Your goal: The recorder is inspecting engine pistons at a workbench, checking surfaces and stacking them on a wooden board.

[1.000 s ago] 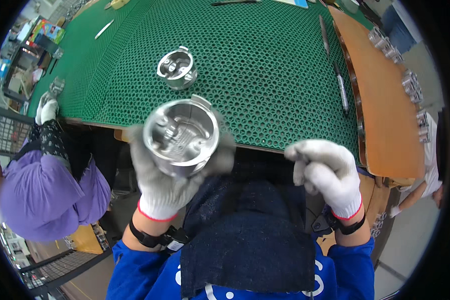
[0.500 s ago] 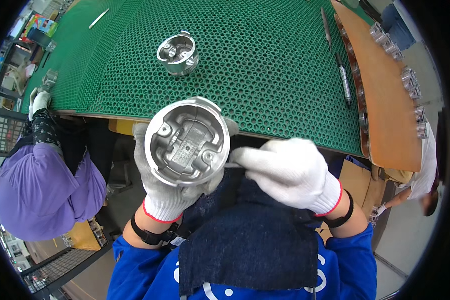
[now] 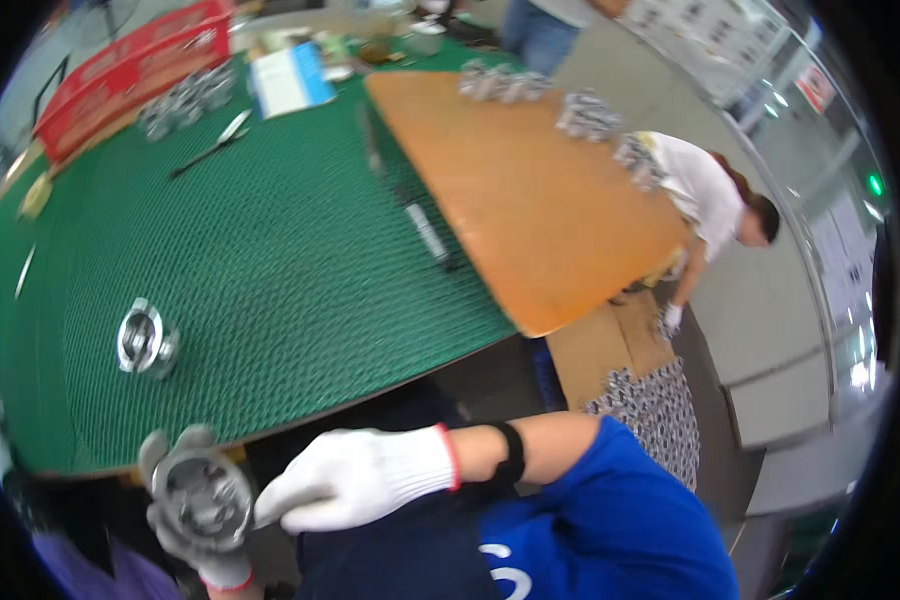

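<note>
Low on the left, my gloved left hand [image 3: 192,560] is wrapped round a silver metal piston [image 3: 206,498], its hollow side facing up. Against the right of the piston's rim, my gloved right hand [image 3: 355,482] has its fingers pinched. A thin metal tool stuck out of this pinch half a second ago; blur and the fingers hide it now. A second piston [image 3: 144,342] stands on the green mat [image 3: 300,300], beyond my left hand.
A brown board [image 3: 540,210] rises along the mat's right side, with a marker [image 3: 428,232] beside it. Pistons [image 3: 500,82] line its far edge. At the far left are a red crate [image 3: 135,75] and more pistons [image 3: 185,100]. A person [image 3: 705,185] bends at the right over pistons [image 3: 655,410].
The view has swung to the right and blurred, so the mat, both hands and the held piston appear farther left. My left hand still holds the piston, with my right hand beside its rim.
</note>
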`<state>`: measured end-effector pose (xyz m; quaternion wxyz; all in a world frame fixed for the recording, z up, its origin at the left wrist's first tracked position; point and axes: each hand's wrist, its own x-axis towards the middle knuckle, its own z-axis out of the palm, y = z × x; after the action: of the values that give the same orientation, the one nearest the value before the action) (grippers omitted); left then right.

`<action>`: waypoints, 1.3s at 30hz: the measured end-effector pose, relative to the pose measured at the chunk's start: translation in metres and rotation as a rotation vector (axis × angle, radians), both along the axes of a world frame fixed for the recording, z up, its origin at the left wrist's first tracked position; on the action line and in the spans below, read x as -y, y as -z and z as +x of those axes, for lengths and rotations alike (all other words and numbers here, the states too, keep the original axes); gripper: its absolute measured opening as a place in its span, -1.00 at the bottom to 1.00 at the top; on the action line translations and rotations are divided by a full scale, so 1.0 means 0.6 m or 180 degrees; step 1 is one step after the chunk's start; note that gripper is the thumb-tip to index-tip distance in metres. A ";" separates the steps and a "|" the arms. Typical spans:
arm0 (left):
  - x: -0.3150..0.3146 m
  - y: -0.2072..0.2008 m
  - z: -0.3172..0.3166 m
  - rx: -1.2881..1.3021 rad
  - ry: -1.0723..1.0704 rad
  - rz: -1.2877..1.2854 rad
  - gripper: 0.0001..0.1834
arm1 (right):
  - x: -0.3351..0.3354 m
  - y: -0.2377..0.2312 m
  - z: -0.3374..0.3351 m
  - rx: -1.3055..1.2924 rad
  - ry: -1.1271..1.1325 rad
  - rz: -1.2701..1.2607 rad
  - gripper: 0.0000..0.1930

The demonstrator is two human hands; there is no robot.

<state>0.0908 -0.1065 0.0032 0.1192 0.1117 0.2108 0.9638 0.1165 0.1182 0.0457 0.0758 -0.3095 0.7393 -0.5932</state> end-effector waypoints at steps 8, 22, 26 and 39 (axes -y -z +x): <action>0.130 -0.003 -0.174 0.0203 -0.1586 -0.2803 -0.37 | -0.092 -0.049 0.020 0.0541 0.0162 0.0227 -0.64; -0.085 -0.093 -0.115 -0.3630 -0.3646 -0.5106 -0.74 | -0.656 -0.188 0.124 0.0612 0.5043 0.2438 -0.61; -0.207 -0.046 -0.086 -0.3399 -0.2307 -0.4976 -0.71 | -0.862 -0.174 0.143 0.0273 0.5452 0.3232 -0.62; -0.291 -0.034 -0.085 -0.3413 -0.2049 -0.6652 -0.78 | -1.173 -0.111 0.037 0.2199 0.5173 0.4213 -0.39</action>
<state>0.0398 0.0684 0.0236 -0.1950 0.2884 0.9258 0.1470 0.1387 0.8218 0.1125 0.0165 0.5529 0.8330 -0.0078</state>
